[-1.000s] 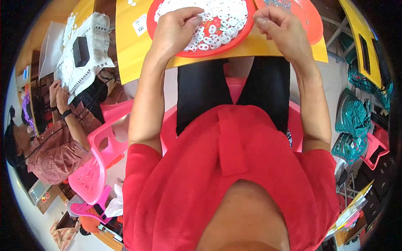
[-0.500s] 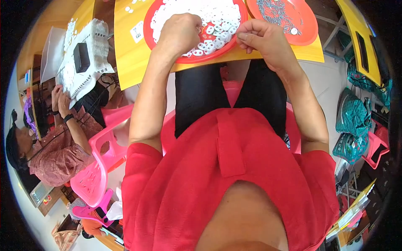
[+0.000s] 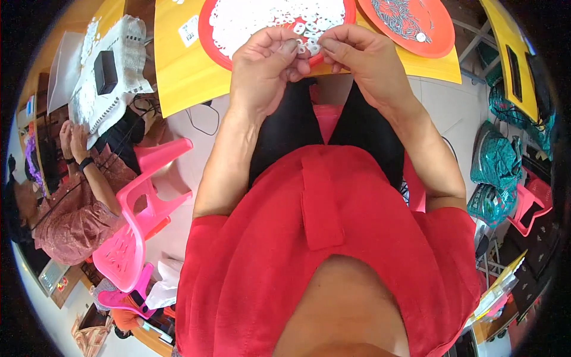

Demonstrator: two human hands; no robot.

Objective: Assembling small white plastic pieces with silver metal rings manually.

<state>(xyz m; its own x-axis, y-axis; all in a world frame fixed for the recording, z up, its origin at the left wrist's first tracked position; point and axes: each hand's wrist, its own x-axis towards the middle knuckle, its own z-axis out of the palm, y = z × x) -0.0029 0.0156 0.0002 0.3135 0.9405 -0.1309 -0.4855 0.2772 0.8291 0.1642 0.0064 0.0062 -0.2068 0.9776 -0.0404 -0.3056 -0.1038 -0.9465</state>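
My left hand (image 3: 266, 62) and my right hand (image 3: 361, 56) meet fingertip to fingertip over the near rim of a red plate (image 3: 209, 35) heaped with small white rings (image 3: 262, 18). Between the pinched fingertips sits a small white ring (image 3: 307, 47); which hand grips it is hard to tell, both touch it. A second orange-red plate (image 3: 437, 35) with thin grey metal pieces (image 3: 404, 15) lies to the right of my right hand. Both plates rest on a yellow table (image 3: 184, 71).
Another person (image 3: 71, 202) sits at my left on a pink plastic chair (image 3: 140, 220), hands at a white pile of parts (image 3: 104, 77). Teal bags (image 3: 496, 178) and a pink stool (image 3: 532, 205) stand at my right. A yellow table edge (image 3: 511, 53) runs far right.
Both hands have drawn back from the middle of the ring plate to its near rim and come together, fingertips now pinched on a ring.
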